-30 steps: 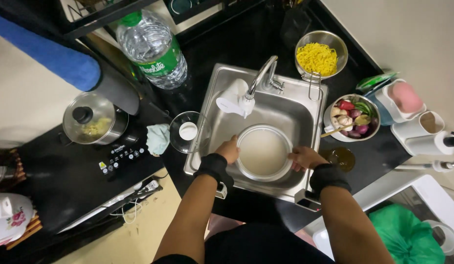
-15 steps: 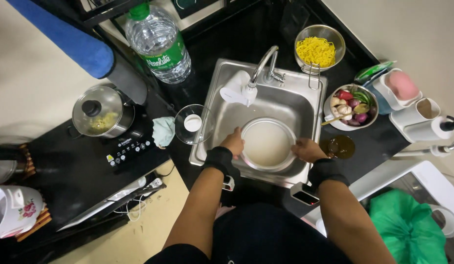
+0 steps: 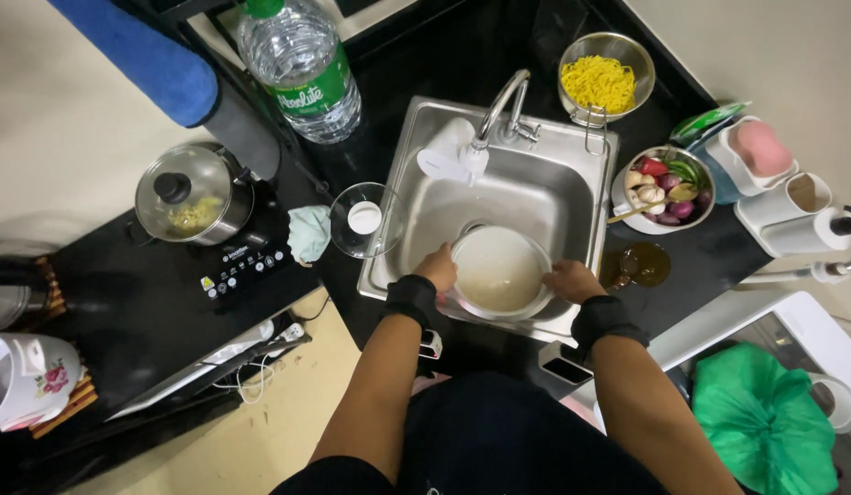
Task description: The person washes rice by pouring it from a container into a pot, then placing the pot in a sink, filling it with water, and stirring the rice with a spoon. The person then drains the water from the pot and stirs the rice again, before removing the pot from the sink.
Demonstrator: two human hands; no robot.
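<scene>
Left hand [image 3: 437, 268]: bare, black band around wrist.
Right hand [image 3: 572, 279]: bare, matching black wristband.
Forearms: uncovered, no sleeves.
Clothing: dark garment over torso and lap.
Wristbands: 2.

Top left we've got a big clear water bottle [image 3: 301, 69] with a green wraparound label [image 3: 308, 99] and green cap. The black induction cooker [image 3: 237, 266] has a little control panel [image 3: 240, 271] with small white and yellow marks. Green packet [image 3: 709, 124] sits far right by the bowls.
</scene>
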